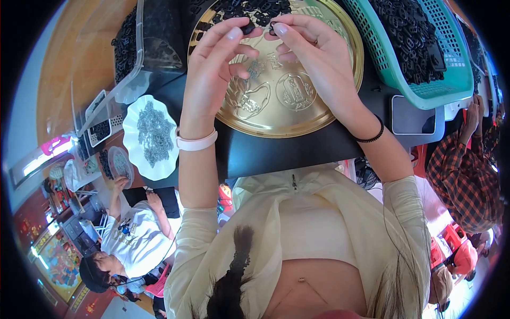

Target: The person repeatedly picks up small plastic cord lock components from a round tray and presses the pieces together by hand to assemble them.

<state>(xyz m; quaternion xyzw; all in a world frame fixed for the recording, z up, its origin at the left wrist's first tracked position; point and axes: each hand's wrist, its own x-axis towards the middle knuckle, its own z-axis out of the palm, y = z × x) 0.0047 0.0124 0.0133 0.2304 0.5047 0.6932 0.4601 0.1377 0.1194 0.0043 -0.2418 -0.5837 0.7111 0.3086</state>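
From afar I see plastic-looking pieces [248,27] and a glossy, embossed metallic tray [272,118] at twelve o'clock, and a smooth-rimmed plastic basket [383,50] at two.

Gold gleams at twelve o'clock, an embossed-patterned tray [265,125], jet-black pieces [255,8] upon it! Over to two: mint-green basket [390,72], black parts [411,40] inside. Nine o'clock brings a white dish [133,125] of silvery-grey bits [156,135]; three, an orange-and-black checked shirt [459,178]. And the surface [260,155] beneath? Deep black!

Lwr tray [276,118] free; basket [425,100] blks R, bowl [131,134] L.
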